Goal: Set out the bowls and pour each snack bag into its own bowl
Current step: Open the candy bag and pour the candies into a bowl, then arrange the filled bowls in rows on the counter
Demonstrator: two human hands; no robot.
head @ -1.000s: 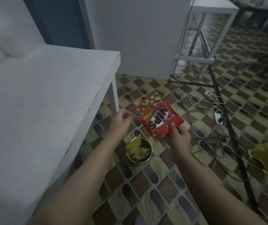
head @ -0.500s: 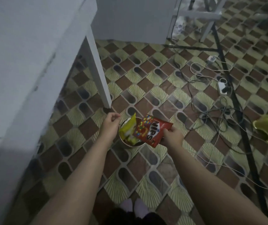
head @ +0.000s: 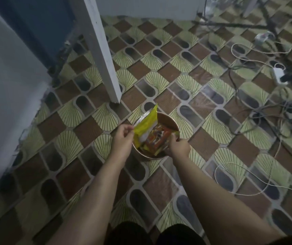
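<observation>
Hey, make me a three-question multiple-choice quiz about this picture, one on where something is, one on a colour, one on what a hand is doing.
1. Where is the bowl?
A on the table
B on the floor
C on a chair

2. What colour is the bag sticking up out of the bowl?
A yellow
B blue
C white

3. What is the left hand doing?
A lying flat on the floor
B pinching the yellow bag
C holding a cable

Answers:
1 B, it stands on the patterned floor near the table leg.
2 A, its raised edge is yellow.
3 B, fingers meet on the bag's edge.
</observation>
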